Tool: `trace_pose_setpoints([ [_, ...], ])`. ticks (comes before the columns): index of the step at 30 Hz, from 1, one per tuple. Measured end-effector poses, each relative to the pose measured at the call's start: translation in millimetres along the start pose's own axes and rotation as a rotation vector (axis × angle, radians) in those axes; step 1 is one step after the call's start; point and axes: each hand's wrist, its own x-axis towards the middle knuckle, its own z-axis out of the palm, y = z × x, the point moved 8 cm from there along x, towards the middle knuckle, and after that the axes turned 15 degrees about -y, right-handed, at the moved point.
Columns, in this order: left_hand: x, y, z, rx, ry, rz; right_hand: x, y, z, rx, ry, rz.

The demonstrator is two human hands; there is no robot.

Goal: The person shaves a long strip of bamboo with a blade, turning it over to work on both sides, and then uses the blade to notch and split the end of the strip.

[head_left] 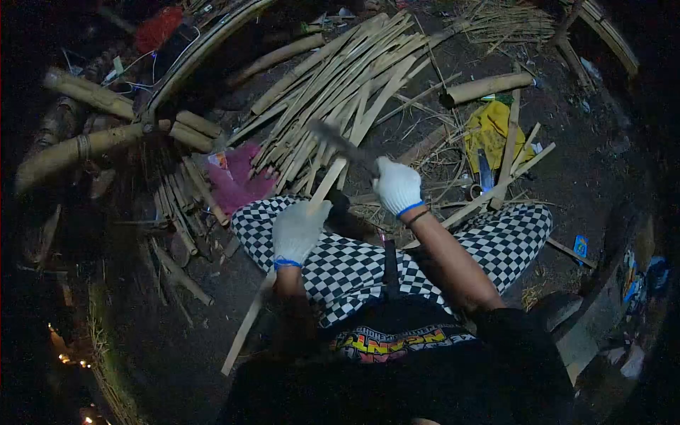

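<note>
My left hand (301,230), in a white knit glove with a blue cuff, is closed around a long flat bamboo strip (327,184). The strip slants from the lower left, past my forearm, up toward the pile. My right hand (398,185), gloved the same way, grips a knife (341,144) with a broad dark blade, slightly blurred. Its blade points up and left, crossing above the upper end of the strip. Just beyond both hands lies a heap of split bamboo strips (340,85). My crossed legs in checkered trousers (361,262) are beneath my hands.
A pink mesh bag (244,177) lies left of the heap. To the right are a yellow cloth or bag (489,134), a bamboo section (489,88) and loose strips. Thick bamboo poles (92,149) stand at left. Small flames (67,359) glow at lower left.
</note>
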Motion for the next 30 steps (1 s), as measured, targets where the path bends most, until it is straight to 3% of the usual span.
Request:
trace_pose_setpoints([
  [1,0,1,2,-0.048,-0.027,-0.027,2,11,-2,0.061,0.031,0.135],
  [3,8,-10,12,-0.014,0.011,-0.055,-1,9,3,0.075,0.024,0.140],
  [6,-1,19,3,0.119,0.041,0.244,-16,-28,6,-0.048,-0.075,-0.177],
  [9,3,21,14,0.390,0.021,0.432,-13,-31,9,-0.040,-0.076,-0.201],
  [10,5,17,20,0.409,0.108,0.513,-7,-26,4,-0.037,-0.059,-0.168],
  [13,-3,17,21,0.522,-0.053,0.385,11,8,-10,0.051,0.146,0.056],
  [15,-5,6,28,0.529,-0.093,0.296,13,16,-13,0.088,0.117,0.083],
  [17,-13,1,19,0.216,-0.052,0.250,7,-6,-11,-0.056,-0.024,-0.150],
  [19,-26,6,11,0.285,-0.120,0.212,11,6,-18,-0.035,-0.035,-0.180],
  [21,-37,0,15,0.339,-0.185,0.170,32,55,-34,0.065,0.178,0.037],
  [23,-50,-28,11,0.117,-0.136,0.103,50,99,-43,0.187,0.223,0.199],
  [24,-57,-21,0,0.104,-0.181,-0.271,53,101,-42,0.155,0.196,0.185],
  [28,-39,-31,2,0.102,-0.185,-0.217,-4,-8,-26,0.010,-0.009,-0.206],
  [30,-19,-27,25,0.345,-0.191,0.079,-14,-30,-22,0.013,-0.061,-0.276],
])
